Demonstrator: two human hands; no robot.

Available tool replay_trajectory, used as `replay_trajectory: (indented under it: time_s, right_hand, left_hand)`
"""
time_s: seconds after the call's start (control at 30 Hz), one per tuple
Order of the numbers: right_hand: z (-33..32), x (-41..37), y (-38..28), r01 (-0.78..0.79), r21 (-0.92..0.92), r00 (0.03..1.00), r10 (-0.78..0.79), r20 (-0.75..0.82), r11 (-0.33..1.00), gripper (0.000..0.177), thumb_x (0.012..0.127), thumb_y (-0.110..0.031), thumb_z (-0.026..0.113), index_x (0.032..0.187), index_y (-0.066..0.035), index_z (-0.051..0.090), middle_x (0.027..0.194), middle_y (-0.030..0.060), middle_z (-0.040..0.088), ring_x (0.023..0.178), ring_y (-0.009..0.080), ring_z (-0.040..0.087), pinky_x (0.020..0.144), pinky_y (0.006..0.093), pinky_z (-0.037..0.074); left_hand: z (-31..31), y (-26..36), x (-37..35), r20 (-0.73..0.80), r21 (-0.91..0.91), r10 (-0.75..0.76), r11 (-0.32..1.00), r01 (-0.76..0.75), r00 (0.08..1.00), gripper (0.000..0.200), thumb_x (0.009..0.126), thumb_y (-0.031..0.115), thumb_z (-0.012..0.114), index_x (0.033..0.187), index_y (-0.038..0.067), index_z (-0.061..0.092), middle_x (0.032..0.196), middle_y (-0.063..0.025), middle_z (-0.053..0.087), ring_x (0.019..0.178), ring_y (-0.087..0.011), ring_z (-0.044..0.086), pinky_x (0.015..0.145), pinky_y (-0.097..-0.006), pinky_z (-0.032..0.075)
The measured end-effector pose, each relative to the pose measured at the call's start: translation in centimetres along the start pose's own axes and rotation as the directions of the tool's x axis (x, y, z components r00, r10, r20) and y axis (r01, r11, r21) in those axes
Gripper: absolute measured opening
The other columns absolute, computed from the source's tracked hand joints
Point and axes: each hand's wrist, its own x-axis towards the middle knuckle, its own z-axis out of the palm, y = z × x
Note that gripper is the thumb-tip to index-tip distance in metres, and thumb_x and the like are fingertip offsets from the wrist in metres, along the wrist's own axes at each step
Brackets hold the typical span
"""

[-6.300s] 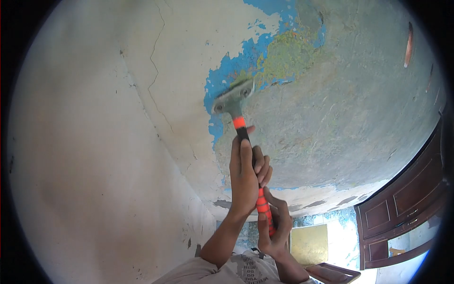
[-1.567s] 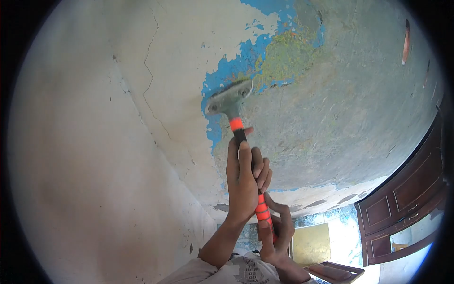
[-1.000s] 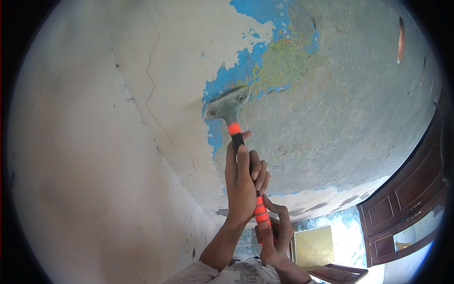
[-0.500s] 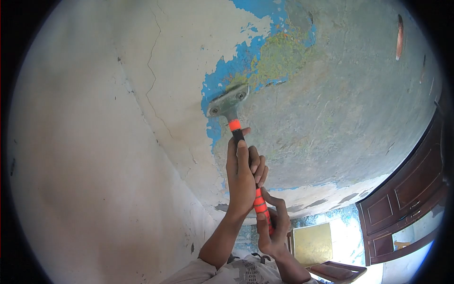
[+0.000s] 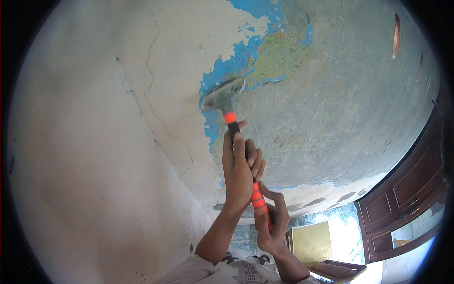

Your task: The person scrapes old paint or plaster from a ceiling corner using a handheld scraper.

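While both hands clamp the scraper (image 5: 230,117), its long axis runs roughly 5 to 11 o'clock, blade end up.

- Left hand (image 5: 239,173): grip closed on the upper handle, forefinger laid straight along the shaft towards the blade. Nearer hand to the blade.
- Right hand (image 5: 270,222): grip closed on the lower handle end, at 5 o'clock from the left hand, thumb up along the orange bands. The two hands are just beside each other, possibly touching; can't tell.
- Blade (image 5: 222,94): at 11 o'clock from the left hand, near it, only a short bare stretch of shaft between. Blurred, so I can't confirm contact, but it looks pressed against the wall (image 5: 331,118).
- Blade sits at the edge where blue paint (image 5: 227,71) meets pale topcoat. Bare grey-green surface spreads to 3 o'clock of it; unbroken pale coat lies to 9 o'clock.
- Crack (image 5: 151,61) runs down the pale coat well to 9 o'clock of the blade.
- Dark wooden door (image 5: 406,189) at 4 o'clock, yellow panel (image 5: 309,242) just past the right hand at 4 o'clock.
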Motion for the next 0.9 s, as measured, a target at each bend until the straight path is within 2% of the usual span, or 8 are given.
replay_trajectory:
  time_s: [0.17,0.27,0.37,0.47,0.57,0.67,0.77,0.9]
  right_hand:
    - [0.3,-0.9,-0.1,0.020,0.031,0.999,-0.019,-0.033,0.999,0.042,0.099,-0.008,0.052,0.137,0.010,0.048,0.069,0.0087,0.065,0.053,0.0048,0.049,0.049,0.0243,0.037]
    - [0.3,-0.9,0.1,-0.009,-0.011,1.000,0.009,-0.022,1.000,0.042,0.099,-0.009,0.052,0.137,0.010,0.047,0.075,0.0119,0.068,0.054,0.0048,0.050,0.050,0.0243,0.038]
    - [0.3,-0.8,1.5,0.057,-0.071,0.998,-0.058,-0.013,0.996,0.045,0.101,-0.014,0.050,0.138,0.011,0.045,0.068,0.0062,0.061,0.053,0.0060,0.049,0.048,0.0239,0.035]
    - [0.2,0.3,0.6,0.054,-0.013,0.998,-0.055,-0.011,0.998,0.043,0.100,-0.010,0.052,0.137,0.010,0.047,0.076,0.0113,0.068,0.055,0.0047,0.050,0.050,0.0239,0.037]
    - [0.4,0.0,-0.1,-0.005,0.041,1.000,0.005,-0.005,0.999,0.043,0.100,-0.010,0.052,0.138,0.010,0.046,0.076,0.0109,0.067,0.055,0.0046,0.049,0.050,0.0239,0.037]
    - [0.5,-0.7,0.2,-0.041,-0.001,0.999,0.041,-0.007,0.999,0.042,0.100,-0.010,0.052,0.136,0.010,0.046,0.077,0.0118,0.068,0.055,0.0047,0.049,0.050,0.0237,0.037]
    - [0.7,-0.2,-0.3,-0.033,0.040,0.999,0.033,-0.014,0.999,0.041,0.100,-0.009,0.051,0.135,0.010,0.046,0.077,0.0125,0.068,0.056,0.0052,0.049,0.051,0.0235,0.037]
    - [0.8,-0.6,0.0,-0.052,0.068,0.998,0.053,-0.022,0.996,0.040,0.100,-0.009,0.051,0.135,0.011,0.045,0.087,0.0179,0.070,0.057,0.0059,0.051,0.052,0.0237,0.038]
  left_hand:
    - [0.1,0.2,-0.7,-0.018,-0.001,-0.038,0.999,0.038,0.999,0.039,0.113,0.032,0.037,0.140,0.005,0.043,0.065,0.0047,0.033,0.047,-0.0031,0.029,0.040,-0.0206,0.028]
    - [-0.1,-0.1,-0.6,-0.017,0.006,-0.040,0.999,0.040,0.999,0.038,0.113,0.032,0.036,0.140,0.005,0.043,0.065,0.0048,0.033,0.047,-0.0031,0.029,0.040,-0.0207,0.028]
    - [-0.6,-0.8,-0.6,-0.019,0.025,-0.040,0.999,0.041,0.999,0.038,0.113,0.032,0.036,0.139,0.005,0.043,0.065,0.0048,0.033,0.047,-0.0030,0.029,0.040,-0.0205,0.028]
    - [0.0,0.1,0.2,-0.005,0.019,0.001,1.000,-0.001,1.000,0.039,0.113,0.033,0.037,0.139,0.005,0.044,0.065,0.0049,0.033,0.047,-0.0030,0.029,0.040,-0.0205,0.028]
    - [0.0,0.4,0.2,0.009,0.014,0.004,1.000,-0.004,1.000,0.039,0.113,0.034,0.038,0.139,0.005,0.044,0.065,0.0049,0.034,0.047,-0.0029,0.029,0.040,-0.0204,0.028]
    - [-0.8,-0.4,-0.3,-0.009,0.018,-0.031,0.999,0.031,0.999,0.039,0.113,0.034,0.038,0.139,0.005,0.044,0.064,0.0050,0.034,0.047,-0.0030,0.030,0.040,-0.0205,0.028]
    - [-0.1,0.7,0.2,-0.004,0.013,-0.010,1.000,0.010,1.000,0.039,0.113,0.033,0.038,0.139,0.005,0.044,0.064,0.0049,0.034,0.047,-0.0031,0.030,0.040,-0.0205,0.028]
    - [-0.3,0.4,-0.1,-0.003,0.015,-0.022,1.000,0.022,1.000,0.039,0.113,0.033,0.038,0.139,0.005,0.044,0.064,0.0048,0.033,0.047,-0.0032,0.030,0.040,-0.0205,0.028]
